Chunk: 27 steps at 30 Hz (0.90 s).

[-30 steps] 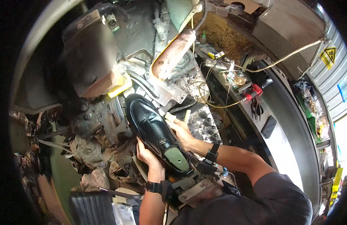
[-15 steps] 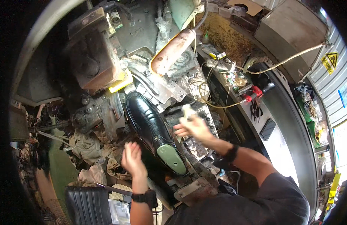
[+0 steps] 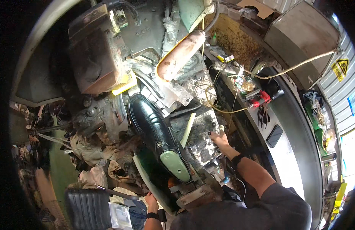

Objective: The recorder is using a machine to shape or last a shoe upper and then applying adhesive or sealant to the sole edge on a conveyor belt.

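On the grimy shoe machine (image 3: 108, 57), a black shoe (image 3: 152, 124) sat sole-down on its green last (image 3: 175, 166), toe toward the clamps, neither hand on it. Right hand (image 3: 219, 140) lay flat, fingers spread, on the dirty metal plate (image 3: 200, 134) just beside it, holding nothing. Left hand (image 3: 151, 201) hung low by the pale guard (image 3: 146, 180); grip unclear.

shoes: 1 (image 3: 154, 132) (black, glossy) | hands: 2 | machines: 1 (image 3: 108, 57)
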{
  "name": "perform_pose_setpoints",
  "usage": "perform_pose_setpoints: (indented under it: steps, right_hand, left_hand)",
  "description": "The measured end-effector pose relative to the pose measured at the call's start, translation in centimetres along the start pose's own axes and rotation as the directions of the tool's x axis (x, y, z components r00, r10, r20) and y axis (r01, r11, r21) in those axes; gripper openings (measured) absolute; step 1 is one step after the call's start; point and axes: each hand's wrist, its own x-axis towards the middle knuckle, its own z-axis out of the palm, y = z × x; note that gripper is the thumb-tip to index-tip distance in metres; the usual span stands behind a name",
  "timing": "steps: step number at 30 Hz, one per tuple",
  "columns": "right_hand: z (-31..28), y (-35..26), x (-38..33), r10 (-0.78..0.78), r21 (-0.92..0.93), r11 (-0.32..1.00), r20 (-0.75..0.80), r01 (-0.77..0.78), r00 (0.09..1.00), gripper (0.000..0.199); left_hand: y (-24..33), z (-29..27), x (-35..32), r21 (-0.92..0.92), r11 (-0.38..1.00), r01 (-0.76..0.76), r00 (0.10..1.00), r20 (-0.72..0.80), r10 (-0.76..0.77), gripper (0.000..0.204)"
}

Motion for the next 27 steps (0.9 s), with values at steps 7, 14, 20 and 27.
perform_pose_setpoints:
  steps: [7,14,20,27]
  right_hand:
    - [-4.5,-0.9,-0.7,0.054,0.094,0.994,0.057,-0.059,0.997,0.100]
    - [-8.7,2.1,1.2,-0.043,0.173,0.975,-0.466,0.138,0.884,0.075]
    - [-10.7,6.9,4.0,-0.016,0.094,0.992,-0.538,0.078,0.843,0.060]
    - [-12.2,3.1,1.3,0.073,0.099,0.994,-0.219,-0.052,0.973,0.081]
  left_hand:
    - [4.9,-0.6,-1.5,0.474,0.869,-0.140,0.988,0.004,0.157,0.028]
    - [8.7,1.6,-1.9,0.285,0.932,-0.223,0.970,-0.028,0.241,0.019]
    - [18.3,7.2,-8.0,0.663,-0.179,-0.727,0.135,0.394,0.909,0.021]
    - [15.7,11.7,-6.4,0.631,-0.458,-0.626,0.350,0.753,0.557,0.043]
